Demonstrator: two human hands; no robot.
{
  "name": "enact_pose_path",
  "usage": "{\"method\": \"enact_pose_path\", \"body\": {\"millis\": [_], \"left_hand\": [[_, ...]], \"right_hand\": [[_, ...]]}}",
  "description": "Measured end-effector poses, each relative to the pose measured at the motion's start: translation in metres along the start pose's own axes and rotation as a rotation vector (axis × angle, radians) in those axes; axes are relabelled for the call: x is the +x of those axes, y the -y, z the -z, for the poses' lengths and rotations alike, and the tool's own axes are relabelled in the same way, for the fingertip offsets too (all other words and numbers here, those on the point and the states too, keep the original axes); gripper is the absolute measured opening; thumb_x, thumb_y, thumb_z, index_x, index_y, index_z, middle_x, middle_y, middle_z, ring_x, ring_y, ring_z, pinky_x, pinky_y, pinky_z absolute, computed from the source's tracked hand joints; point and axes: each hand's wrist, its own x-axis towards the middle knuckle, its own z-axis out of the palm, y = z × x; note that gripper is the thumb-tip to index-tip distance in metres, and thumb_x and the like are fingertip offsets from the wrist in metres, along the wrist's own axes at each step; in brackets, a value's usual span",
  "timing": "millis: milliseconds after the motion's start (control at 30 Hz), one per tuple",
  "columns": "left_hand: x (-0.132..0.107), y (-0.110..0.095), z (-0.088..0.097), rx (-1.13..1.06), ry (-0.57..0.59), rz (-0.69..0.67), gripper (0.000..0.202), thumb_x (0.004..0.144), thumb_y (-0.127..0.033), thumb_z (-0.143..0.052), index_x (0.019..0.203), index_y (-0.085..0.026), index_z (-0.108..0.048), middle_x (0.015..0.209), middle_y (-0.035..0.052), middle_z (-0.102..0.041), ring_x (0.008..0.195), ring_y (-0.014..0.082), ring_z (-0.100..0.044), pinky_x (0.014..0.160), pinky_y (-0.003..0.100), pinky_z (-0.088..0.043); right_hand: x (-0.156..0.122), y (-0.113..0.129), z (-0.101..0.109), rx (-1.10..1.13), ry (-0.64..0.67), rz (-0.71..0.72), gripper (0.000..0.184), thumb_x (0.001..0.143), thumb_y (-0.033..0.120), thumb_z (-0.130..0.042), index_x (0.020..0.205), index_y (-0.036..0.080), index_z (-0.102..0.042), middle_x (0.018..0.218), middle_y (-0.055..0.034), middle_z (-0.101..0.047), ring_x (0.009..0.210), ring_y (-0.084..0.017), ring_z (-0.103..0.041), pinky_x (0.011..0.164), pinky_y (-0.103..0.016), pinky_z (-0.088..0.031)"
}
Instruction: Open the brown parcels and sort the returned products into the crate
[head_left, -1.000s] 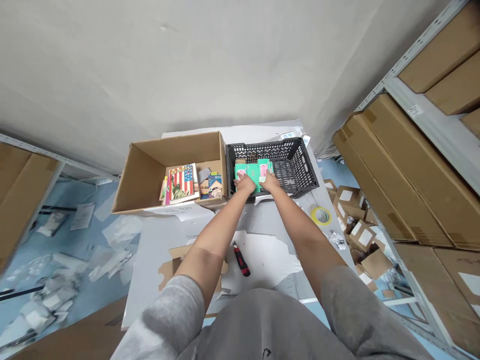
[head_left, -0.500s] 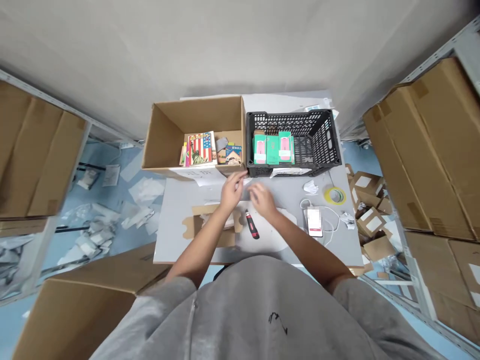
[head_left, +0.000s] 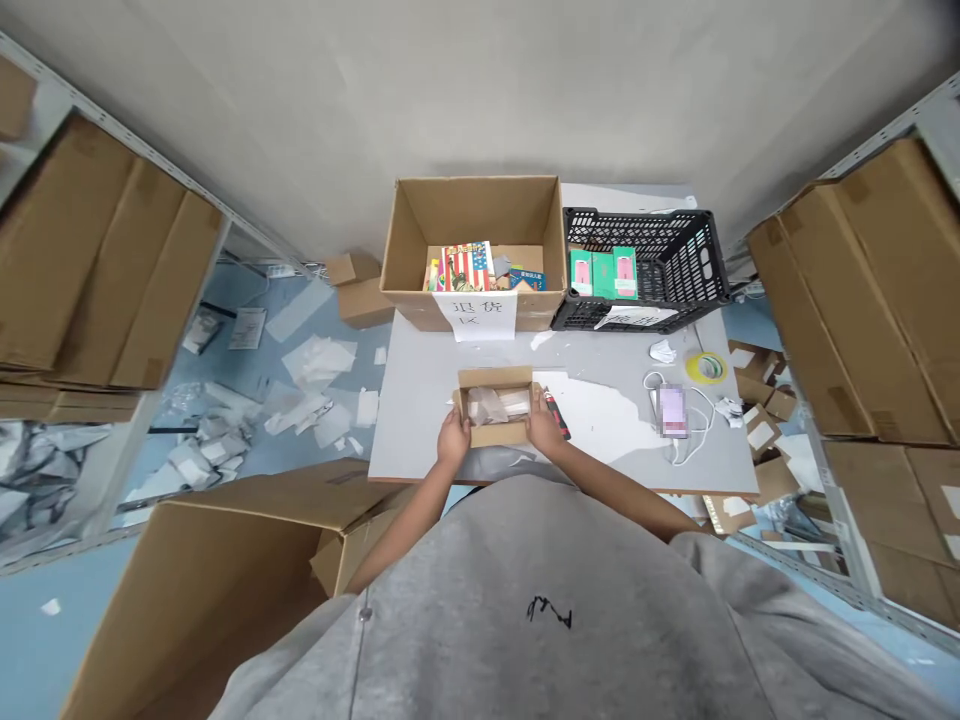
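Small cardboard box (head_left: 495,377) being held at both ends
The left hand (head_left: 452,438) is gripping its left end and the right hand (head_left: 544,429) its right end, at the near side of the table (head_left: 415,385). Translucent wrapping (head_left: 487,406) is lying inside; a red-and-black tool (head_left: 556,413) is lying just beside the right hand.

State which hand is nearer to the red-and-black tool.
Right. The right hand is close beside the red-and-black tool, at the right end of the small open box; the left hand is farther, at its left end.
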Motion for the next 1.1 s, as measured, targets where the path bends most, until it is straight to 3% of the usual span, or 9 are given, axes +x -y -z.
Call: {"method": "enact_pose_path", "body": {"millis": [133,267,467,667,767,833,967,1033,1100], "left_hand": [[0.007,0.007,-0.003,-0.095,0.051,-0.037,0.058,0.1,-0.027,-0.045,0.157,-0.013,-0.049,0.155,0.0189,-0.054,0.148,0.0285,-0.049,0.124,0.042,-0.039],[0.004,0.007,-0.005,-0.105,0.042,0.034,0.067,0.095,-0.032,-0.059,0.158,-0.013,-0.047,0.157,0.0216,-0.045,0.147,0.0326,-0.048,0.122,0.044,-0.039],[-0.009,-0.007,-0.001,-0.198,0.043,0.0,0.069,0.092,-0.024,-0.058,0.158,-0.013,-0.04,0.144,0.022,-0.059,0.135,0.0299,-0.061,0.111,0.041,-0.049],[-0.012,-0.053,0.011,-0.18,0.046,-0.124,0.044,0.094,-0.025,-0.056,0.138,-0.021,-0.052,0.133,0.0155,-0.07,0.123,0.0302,-0.069,0.104,0.045,-0.054],[-0.009,-0.101,-0.006,-0.149,0.113,-0.266,0.042,0.095,-0.025,-0.056,0.136,-0.02,-0.056,0.134,0.0154,-0.07,0.124,0.0302,-0.068,0.107,0.046,-0.053],[-0.007,-0.15,-0.029,-0.138,0.175,-0.358,0.044,0.095,-0.025,-0.056,0.139,-0.02,-0.056,0.136,0.0153,-0.069,0.128,0.0299,-0.066,0.11,0.046,-0.051],[-0.007,-0.295,-0.086,-0.204,0.328,-0.626,0.05,0.096,-0.022,-0.055,0.146,-0.017,-0.056,0.148,0.0165,-0.062,0.144,0.0274,-0.055,0.122,0.045,-0.043],[-0.011,-0.375,-0.112,-0.291,0.395,-0.809,0.051,0.101,-0.028,-0.053,0.151,-0.016,-0.054,0.168,0.0183,-0.04,0.159,0.027,-0.036,0.129,0.044,-0.033],[-0.016,-0.439,-0.129,-0.354,0.377,-0.886,0.062,0.103,-0.034,-0.055,0.162,-0.017,-0.041,0.179,0.016,-0.013,0.166,0.0277,-0.015,0.132,0.046,-0.024]], "right_hand": [[0.0,-0.002,-0.01,0.114,0.018,0.047,0.133,0.087,0.053,-0.077,0.169,0.007,0.017,0.178,-0.0249,0.001,0.166,-0.033,-0.007,0.132,-0.046,-0.022],[-0.004,-0.002,-0.007,0.169,0.02,0.07,0.158,0.069,0.06,-0.091,0.168,0.011,0.022,0.177,-0.0258,0.007,0.166,-0.034,-0.003,0.132,-0.047,-0.018],[-0.023,0.013,-0.001,0.218,-0.067,0.024,0.155,0.06,0.047,-0.1,0.172,0.013,0.003,0.172,-0.0321,-0.017,0.161,-0.039,-0.024,0.127,-0.05,-0.029],[-0.052,-0.003,0.04,0.323,-0.3,-0.113,0.132,0.064,0.035,-0.097,0.168,0.016,-0.019,0.162,-0.026,-0.043,0.152,-0.037,-0.043,0.121,-0.051,-0.039],[-0.076,-0.027,0.069,0.408,-0.46,-0.316,0.114,0.071,0.037,-0.092,0.164,0.013,-0.029,0.157,-0.0259,-0.05,0.145,-0.038,-0.051,0.118,-0.051,-0.043],[-0.096,-0.052,0.095,0.446,-0.548,-0.45,0.108,0.075,0.04,-0.089,0.162,0.01,-0.032,0.154,-0.0274,-0.052,0.143,-0.039,-0.053,0.117,-0.051,-0.044],[-0.147,-0.122,0.174,0.432,-0.868,-0.545,0.102,0.087,0.052,-0.075,0.165,0.009,-0.026,0.164,-0.0291,-0.04,0.153,-0.038,-0.041,0.124,-0.052,-0.036],[-0.172,-0.158,0.216,0.345,-1.077,-0.6,0.096,0.096,0.058,-0.061,0.168,0.011,-0.021,0.173,-0.0289,-0.018,0.163,-0.039,-0.02,0.127,-0.059,-0.025],[-0.19,-0.184,0.248,0.296,-1.182,-0.678,0.092,0.1,0.06,-0.051,0.17,0.011,-0.015,0.176,-0.0273,-0.003,0.165,-0.041,-0.004,0.127,-0.067,-0.017]]}}
